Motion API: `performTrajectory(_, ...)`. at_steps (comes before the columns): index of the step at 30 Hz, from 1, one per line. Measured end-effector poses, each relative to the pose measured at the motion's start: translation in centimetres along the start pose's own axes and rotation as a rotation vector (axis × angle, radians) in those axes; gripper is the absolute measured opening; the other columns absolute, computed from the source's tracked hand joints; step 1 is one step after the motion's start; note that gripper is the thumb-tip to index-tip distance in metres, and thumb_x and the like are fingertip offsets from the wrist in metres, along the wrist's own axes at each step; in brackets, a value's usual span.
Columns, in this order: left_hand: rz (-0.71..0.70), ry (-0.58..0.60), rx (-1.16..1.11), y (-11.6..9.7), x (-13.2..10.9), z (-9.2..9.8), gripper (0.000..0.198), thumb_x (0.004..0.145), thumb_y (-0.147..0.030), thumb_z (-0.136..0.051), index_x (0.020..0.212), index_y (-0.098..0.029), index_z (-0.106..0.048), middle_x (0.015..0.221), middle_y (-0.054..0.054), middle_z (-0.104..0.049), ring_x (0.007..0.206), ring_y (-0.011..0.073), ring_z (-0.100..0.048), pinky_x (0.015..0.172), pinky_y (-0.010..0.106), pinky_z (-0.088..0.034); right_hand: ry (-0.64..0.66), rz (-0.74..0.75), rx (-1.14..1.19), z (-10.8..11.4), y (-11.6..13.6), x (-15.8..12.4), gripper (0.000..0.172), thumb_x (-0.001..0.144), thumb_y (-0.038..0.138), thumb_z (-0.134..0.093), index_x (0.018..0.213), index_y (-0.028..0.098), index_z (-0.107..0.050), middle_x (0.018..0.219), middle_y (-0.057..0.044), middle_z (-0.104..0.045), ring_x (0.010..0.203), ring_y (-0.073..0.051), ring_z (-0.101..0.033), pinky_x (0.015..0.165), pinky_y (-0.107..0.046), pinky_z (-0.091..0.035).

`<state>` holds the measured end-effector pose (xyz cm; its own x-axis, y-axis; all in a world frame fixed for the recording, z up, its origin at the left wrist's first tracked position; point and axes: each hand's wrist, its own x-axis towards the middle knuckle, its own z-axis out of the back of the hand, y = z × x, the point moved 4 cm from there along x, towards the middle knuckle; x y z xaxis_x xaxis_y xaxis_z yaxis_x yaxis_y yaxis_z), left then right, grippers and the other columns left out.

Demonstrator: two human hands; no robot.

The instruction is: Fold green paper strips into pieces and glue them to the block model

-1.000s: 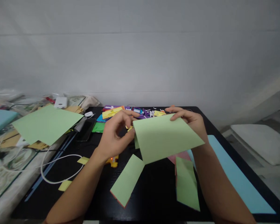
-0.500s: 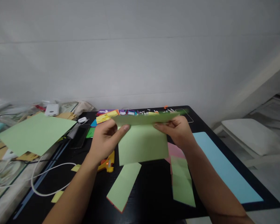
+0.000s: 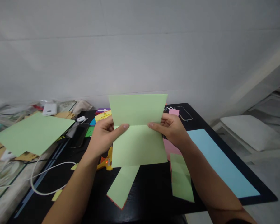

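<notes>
A light green sheet of paper [image 3: 140, 144] with a crease across its middle is held up over the black table. Its upper half tilts up from the crease, facing me. My left hand [image 3: 105, 132] grips the left edge, thumb lying along the fold and fingers behind. On the right edge, my right hand [image 3: 171, 127] pinches the sheet the same way. Below it lies a green strip [image 3: 123, 188] with red edges, partly covered by the sheet. A second green piece [image 3: 182, 179] rests by my right forearm, near some pink paper [image 3: 170, 147].
A yellow glue gun [image 3: 106, 162] with a lit orange light lies beside my left wrist. Light blue paper [image 3: 220, 165] covers part of the table's right side. At the left are a large green sheet [image 3: 35, 133], a white cable [image 3: 32, 183] and a dark phone [image 3: 79, 137]. A white stool [image 3: 249, 132] stands at right.
The sheet's upper half has swung up from nearly edge-on to facing me, opening at the crease. Both hands keep their hold and have come slightly closer together.
</notes>
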<state>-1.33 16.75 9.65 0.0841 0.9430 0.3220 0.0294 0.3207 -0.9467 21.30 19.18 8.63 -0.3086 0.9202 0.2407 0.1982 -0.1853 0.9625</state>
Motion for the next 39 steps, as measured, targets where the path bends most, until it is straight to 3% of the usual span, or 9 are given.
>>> performTrajectory(10, 0.034, 0.031, 0.025, 0.7, 0.0, 0.0, 0.021, 0.080, -0.030, -0.089, 0.097, -0.019, -0.083, 0.093, 0.008, -0.084, 0.078, 0.0217, -0.078, 0.067, 0.031, -0.065, 0.001, -0.023, -0.064, 0.3, 0.0, -0.7, 0.037, 0.079, 0.043, -0.090, 0.107, 0.021, -0.082, 0.102, -0.006, -0.084, 0.093, -0.024, -0.080, 0.088, -0.043, -0.067)
performTrajectory(13, 0.091, 0.105, 0.062, 1.3, -0.8, -1.0, 0.022, 0.080, -0.032, -0.087, 0.097, -0.019, -0.082, 0.090, 0.008, -0.083, 0.078, 0.0228, -0.078, 0.067, 0.032, -0.065, 0.011, -0.045, -0.112, 0.8, -0.5, -2.0, 0.036, 0.084, 0.047, -0.086, 0.108, 0.022, -0.081, 0.102, -0.006, -0.084, 0.091, -0.023, -0.080, 0.088, -0.042, -0.067)
performTrajectory(16, 0.159, 0.112, 0.122, 2.7, -2.8, -1.2, 0.024, 0.080, -0.034, -0.086, 0.098, -0.019, -0.081, 0.087, 0.007, -0.082, 0.080, 0.0241, -0.077, 0.068, 0.033, -0.064, -0.026, -0.045, -0.318, 2.2, -1.5, -4.8, 0.032, 0.091, 0.050, -0.077, 0.105, 0.021, -0.081, 0.102, -0.007, -0.083, 0.091, -0.023, -0.079, 0.088, -0.043, -0.066)
performTrajectory(20, 0.283, -0.208, 0.252, 5.4, -7.8, 1.9, 0.029, 0.073, -0.040, -0.091, 0.084, -0.016, -0.078, 0.073, 0.005, -0.077, 0.062, 0.0203, -0.070, 0.052, 0.027, -0.055, -0.208, -0.092, -0.782, 5.2, -4.2, -11.0, 0.025, 0.097, 0.045, -0.069, 0.105, 0.024, -0.080, 0.107, -0.008, -0.083, 0.099, -0.029, -0.079, 0.093, -0.051, -0.065)
performTrajectory(24, 0.454, -0.529, 0.182, 8.0, -14.1, 5.2, 0.041, 0.068, -0.044, -0.094, 0.092, -0.015, -0.078, 0.082, 0.006, -0.080, 0.067, 0.0199, -0.071, 0.056, 0.026, -0.056, -0.207, -0.045, -1.087, 6.2, -8.2, -17.2, 0.027, 0.100, 0.040, -0.061, 0.112, 0.024, -0.079, 0.136, -0.013, -0.074, 0.136, -0.039, -0.063, 0.111, -0.066, -0.053)
performTrajectory(26, 0.519, -0.595, 0.093, 9.0, -16.7, 5.4, 0.044, 0.068, -0.045, -0.094, 0.097, -0.016, -0.079, 0.086, 0.006, -0.081, 0.070, 0.0211, -0.073, 0.062, 0.028, -0.060, -0.173, -0.038, -1.153, 5.7, -10.1, -19.2, 0.032, 0.102, 0.040, -0.060, 0.123, 0.023, -0.076, 0.151, -0.016, -0.063, 0.148, -0.042, -0.051, 0.117, -0.071, -0.045)
performTrajectory(30, 0.613, -0.620, -0.006, 10.2, -20.0, 4.1, 0.049, 0.065, -0.047, -0.095, 0.097, -0.015, -0.078, 0.087, 0.007, -0.082, 0.072, 0.0231, -0.076, 0.066, 0.029, -0.060, -0.073, -0.021, -1.182, 2.9, -12.3, -20.6, 0.040, 0.105, 0.039, -0.054, 0.138, 0.021, -0.069, 0.156, -0.018, -0.058, 0.151, -0.041, -0.047, 0.120, -0.071, -0.040)
performTrajectory(34, 0.628, -0.590, -0.050, 11.0, -21.4, 3.2, 0.052, 0.069, -0.052, -0.093, 0.103, -0.015, -0.077, 0.090, 0.008, -0.083, 0.079, 0.0240, -0.077, 0.070, 0.028, -0.060, 0.046, 0.012, -1.149, -1.1, -12.6, -20.0, 0.042, 0.107, 0.037, -0.054, 0.144, 0.023, -0.066, 0.159, -0.016, -0.056, 0.154, -0.038, -0.043, 0.120, -0.065, -0.044)
performTrajectory(39, 0.663, -0.613, -0.129, 11.1, -22.0, 3.7, 0.053, 0.064, -0.049, -0.095, 0.101, -0.015, -0.078, 0.090, 0.008, -0.083, 0.082, 0.0276, -0.078, 0.070, 0.032, -0.062, 0.169, 0.014, -1.144, -4.6, -13.0, -18.8, 0.045, 0.105, 0.034, -0.058, 0.146, 0.017, -0.065, 0.163, -0.021, -0.049, 0.156, -0.039, -0.040, 0.120, -0.063, -0.045)
